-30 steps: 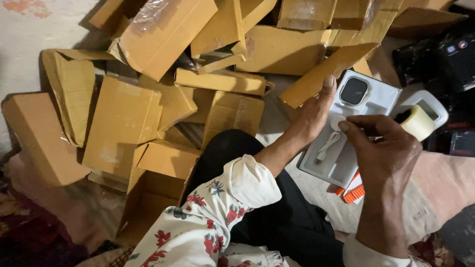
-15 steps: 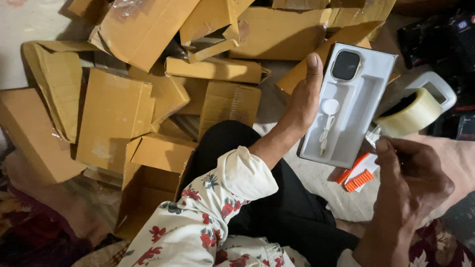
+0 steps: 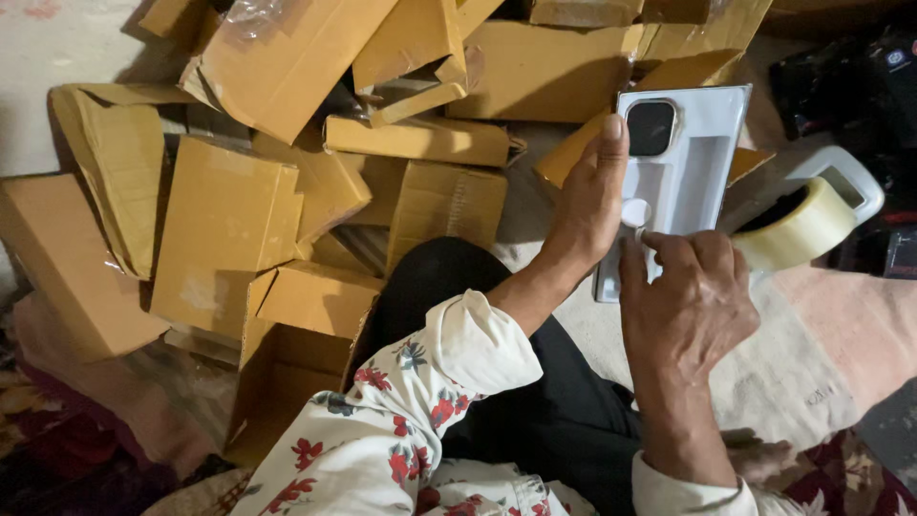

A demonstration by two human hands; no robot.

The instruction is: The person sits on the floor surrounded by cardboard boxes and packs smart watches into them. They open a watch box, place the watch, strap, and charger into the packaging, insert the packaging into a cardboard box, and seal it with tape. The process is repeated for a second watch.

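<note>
My left hand [image 3: 589, 205] grips the left edge of a white plastic tray [image 3: 700, 158] and holds it up in front of me. A small square watch with a dark screen [image 3: 650, 127] sits in the tray's top recess, and a round white disc [image 3: 634, 211] lies lower down. My right hand [image 3: 686, 296] covers the tray's lower part, with its fingertips pressed on the tray beside the disc. What lies under that hand is hidden.
A heap of brown cardboard boxes [image 3: 287, 191] fills the floor ahead and to the left. A roll of clear tape in a white dispenser [image 3: 800, 222] lies at the right, with dark items [image 3: 864, 81] behind it. My black-trousered knee [image 3: 449, 277] is below the tray.
My right hand has come back up from the lower right and now rests on the tray's lower part. The tray has stayed raised in my left hand.
</note>
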